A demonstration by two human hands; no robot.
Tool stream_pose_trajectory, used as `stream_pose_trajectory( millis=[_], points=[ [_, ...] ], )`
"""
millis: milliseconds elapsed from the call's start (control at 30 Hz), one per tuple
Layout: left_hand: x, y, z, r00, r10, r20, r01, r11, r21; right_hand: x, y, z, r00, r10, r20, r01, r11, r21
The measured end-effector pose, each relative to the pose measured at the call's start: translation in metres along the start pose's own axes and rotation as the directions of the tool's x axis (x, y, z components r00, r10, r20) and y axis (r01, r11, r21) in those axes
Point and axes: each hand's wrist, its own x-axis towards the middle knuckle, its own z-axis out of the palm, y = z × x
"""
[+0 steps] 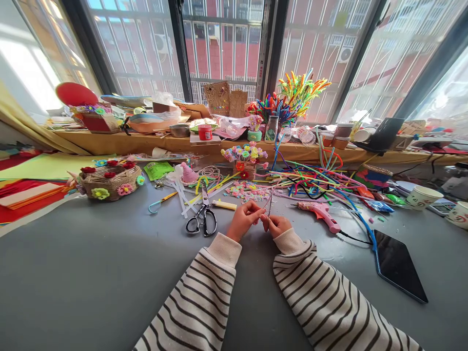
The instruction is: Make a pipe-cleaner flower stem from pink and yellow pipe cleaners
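Note:
My left hand [244,218] is closed in a pinch near the middle of the grey table. Whatever it grips is tiny and mostly hidden; a thin pinkish strand seems to rise by its fingertips. Close beside it, my right hand [277,225] is wrapped round slim tweezers [270,204], their points upward. The fingertips of both hands nearly meet. Just beyond them lies a scatter of small pastel pieces [243,191]. Black-handled scissors [203,217] rest left of my hands, with a cream glue stick [224,205] between. To the right lies a pink hot glue gun [320,213].
A woven basket with flowers [113,183] stands at left. Behind the pieces is a small flower pot [244,168]. Colourful pipe cleaners [310,175] sprawl at back right. A black tablet [400,265] and paper cups [424,197] lie further right. A crowded ledge [153,141] runs below the windows.

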Motion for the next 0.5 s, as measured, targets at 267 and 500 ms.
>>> stream_pose_trajectory(
  millis=[267,500],
  points=[
    [0.0002,0.0004,0.0003,1.0,0.015,-0.019,-0.015,1.0,0.021,0.0007,-0.0004,-0.0007,0.998,0.038,-0.053,-0.038,0.999,0.004],
    [0.0003,0.0004,0.0003,1.0,-0.002,-0.018,0.002,1.0,0.012,0.0004,-0.0011,-0.0007,0.999,0.032,0.001,-0.032,0.998,0.047]
  ],
)
